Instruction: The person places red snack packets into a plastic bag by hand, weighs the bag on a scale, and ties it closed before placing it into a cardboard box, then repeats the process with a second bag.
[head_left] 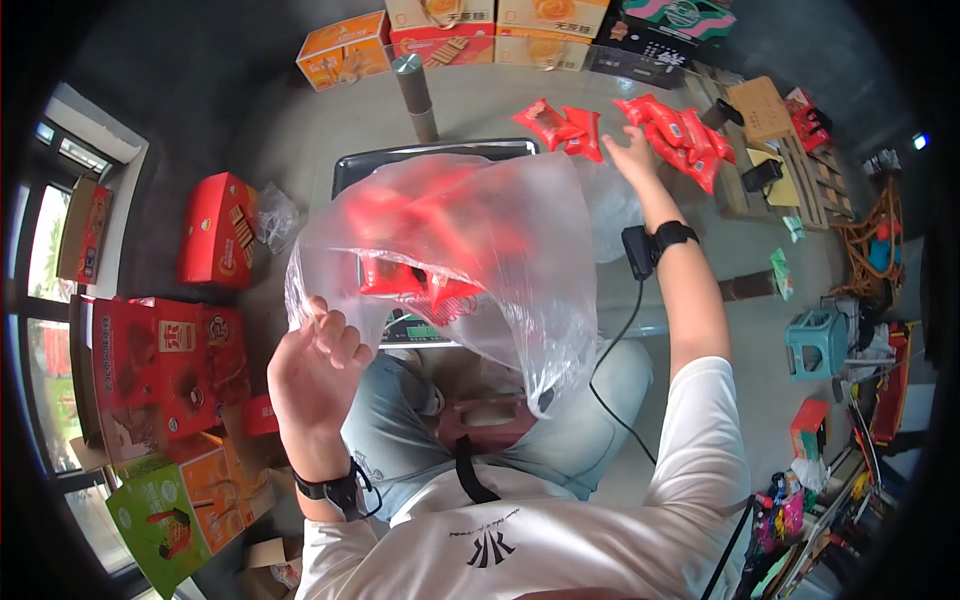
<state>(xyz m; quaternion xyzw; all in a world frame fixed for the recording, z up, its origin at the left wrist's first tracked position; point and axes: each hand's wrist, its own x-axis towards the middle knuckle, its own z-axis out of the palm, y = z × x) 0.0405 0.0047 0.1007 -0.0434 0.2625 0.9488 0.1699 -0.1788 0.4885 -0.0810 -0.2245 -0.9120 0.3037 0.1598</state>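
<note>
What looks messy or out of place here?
Mostly the red packets: they lie in a loose heap on the table by the right hand, not stacked. The bag in the left hand is crumpled but looks intact.

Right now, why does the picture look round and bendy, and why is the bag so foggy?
Head view: a fisheye lens bends the edges and leaves dark corners; the plastic bag in the left hand blurs the red packets inside; window daylight glares at left.
</note>
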